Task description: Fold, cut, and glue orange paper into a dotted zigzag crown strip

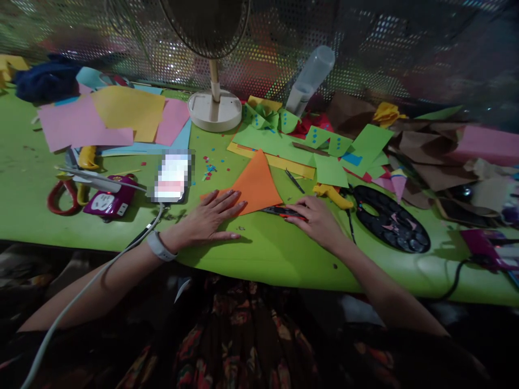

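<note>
Work surface: a green-covered table [263,254], on which all the items below lie. At its far side, a white fan [214,112] stands upright on a round base. To my right, well apart from the work, lies a black palette [417,229].

Workpiece: the orange sheet [259,181], roughly triangular, lies on the table directly in front of me, point directed away. Its lower left portion is under my left hand [217,215]. The loose pieces of green paper [279,141] behind it are separate from it.

Left grip: flat, fingers spread, palm down; it presses on the sheet and grasps nothing. Right grip: my right hand [318,220] has its fingers closed around a slim black-and-red tool [273,209]. Its far end points left and meets the sheet's lower right edge, or lies just beneath it. I cannot tell which, nor whether it is a knife or scissors.

Step in hand, as I judge it: steadying the sheet while the tool is applied along its near edge. The next move calls for firm, even pressure from the left palm, left fingers clear of the tool, and a controlled right hand.

Smallest items: paper bits [210,169] lie scattered beyond the sheet's left side, apart from both hands.
</note>
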`<act>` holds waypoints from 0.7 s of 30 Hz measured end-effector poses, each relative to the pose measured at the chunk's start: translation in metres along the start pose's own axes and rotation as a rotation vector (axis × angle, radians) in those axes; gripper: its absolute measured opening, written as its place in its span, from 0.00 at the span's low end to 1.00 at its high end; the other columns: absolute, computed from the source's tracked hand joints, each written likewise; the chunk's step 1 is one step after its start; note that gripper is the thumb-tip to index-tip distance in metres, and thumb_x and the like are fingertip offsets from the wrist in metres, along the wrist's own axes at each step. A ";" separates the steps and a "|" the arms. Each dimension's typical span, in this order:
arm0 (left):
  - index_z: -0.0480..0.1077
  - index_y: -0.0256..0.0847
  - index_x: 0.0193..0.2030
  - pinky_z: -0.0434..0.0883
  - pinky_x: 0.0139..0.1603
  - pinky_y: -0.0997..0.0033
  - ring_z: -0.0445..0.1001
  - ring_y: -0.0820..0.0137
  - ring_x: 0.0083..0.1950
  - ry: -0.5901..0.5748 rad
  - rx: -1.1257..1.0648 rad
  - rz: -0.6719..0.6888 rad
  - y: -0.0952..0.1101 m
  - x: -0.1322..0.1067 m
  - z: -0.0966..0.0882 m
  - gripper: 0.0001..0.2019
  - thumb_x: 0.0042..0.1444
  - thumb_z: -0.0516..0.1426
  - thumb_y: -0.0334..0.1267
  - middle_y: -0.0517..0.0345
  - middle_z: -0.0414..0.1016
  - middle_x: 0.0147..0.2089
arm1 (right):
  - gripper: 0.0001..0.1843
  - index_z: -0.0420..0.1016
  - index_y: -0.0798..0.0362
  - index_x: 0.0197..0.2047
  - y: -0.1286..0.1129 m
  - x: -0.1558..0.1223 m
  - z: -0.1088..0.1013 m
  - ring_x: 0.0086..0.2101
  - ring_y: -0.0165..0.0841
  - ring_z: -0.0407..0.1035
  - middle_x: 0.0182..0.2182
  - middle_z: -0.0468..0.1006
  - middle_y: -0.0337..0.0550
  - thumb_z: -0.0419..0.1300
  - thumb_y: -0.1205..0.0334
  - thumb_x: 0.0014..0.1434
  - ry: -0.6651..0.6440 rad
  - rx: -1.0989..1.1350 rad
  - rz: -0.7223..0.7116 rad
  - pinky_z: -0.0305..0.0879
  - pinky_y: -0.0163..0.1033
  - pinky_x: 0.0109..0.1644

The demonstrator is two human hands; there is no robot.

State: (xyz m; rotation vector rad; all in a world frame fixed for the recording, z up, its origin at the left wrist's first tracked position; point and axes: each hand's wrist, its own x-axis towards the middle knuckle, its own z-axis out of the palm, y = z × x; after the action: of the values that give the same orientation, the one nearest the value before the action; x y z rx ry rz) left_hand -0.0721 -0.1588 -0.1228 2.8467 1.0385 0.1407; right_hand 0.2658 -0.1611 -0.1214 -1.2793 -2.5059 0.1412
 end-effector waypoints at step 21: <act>0.33 0.51 0.75 0.42 0.74 0.51 0.43 0.55 0.76 0.001 -0.007 -0.001 -0.002 -0.002 0.003 0.42 0.62 0.47 0.64 0.55 0.37 0.78 | 0.15 0.79 0.46 0.52 -0.007 0.000 0.005 0.40 0.42 0.69 0.39 0.76 0.48 0.61 0.54 0.64 0.034 0.031 -0.021 0.64 0.47 0.41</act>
State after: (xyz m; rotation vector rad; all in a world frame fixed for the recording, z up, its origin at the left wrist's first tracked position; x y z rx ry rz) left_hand -0.0741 -0.1590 -0.1258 2.8399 1.0368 0.1453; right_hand 0.2587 -0.1651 -0.1246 -1.2328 -2.4780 0.1522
